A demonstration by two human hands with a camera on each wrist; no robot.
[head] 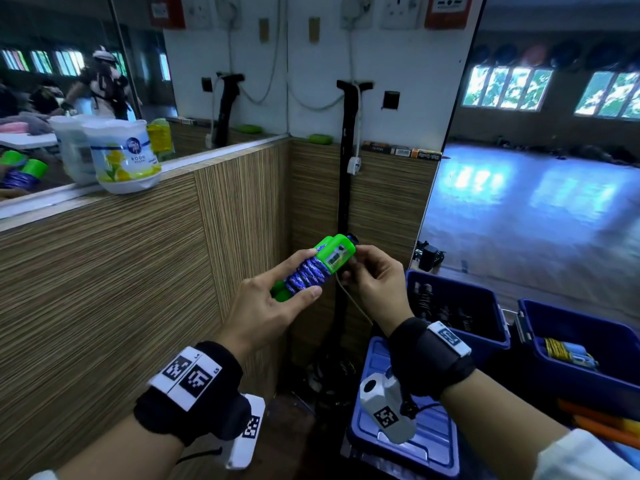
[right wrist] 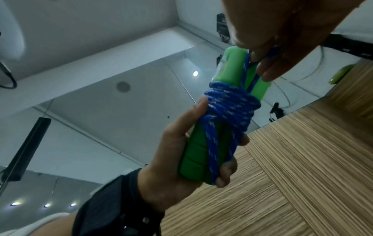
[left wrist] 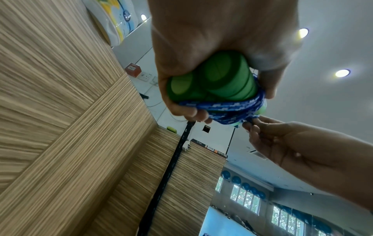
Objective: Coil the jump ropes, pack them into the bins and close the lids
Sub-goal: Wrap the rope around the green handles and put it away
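Open bins low right, well apart from bundle. Left hand clamps green handles; blue rope wound round. Right hand pinches rope end at top. Risk: untucked end slips, wraps loosen.

Blue speckled jump rope coiled around its 2 green handles, above open blue bins.

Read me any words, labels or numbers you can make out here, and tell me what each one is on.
"ROOM" on the white tub; its brand logo and smaller print are blurred.
Books on the ledge: spine titles too small to read.
Red wall boxes: print blurred.
Counter window on the green jump rope handles: unreadable.
Wristband tags: square codes; tiny letters unclear.
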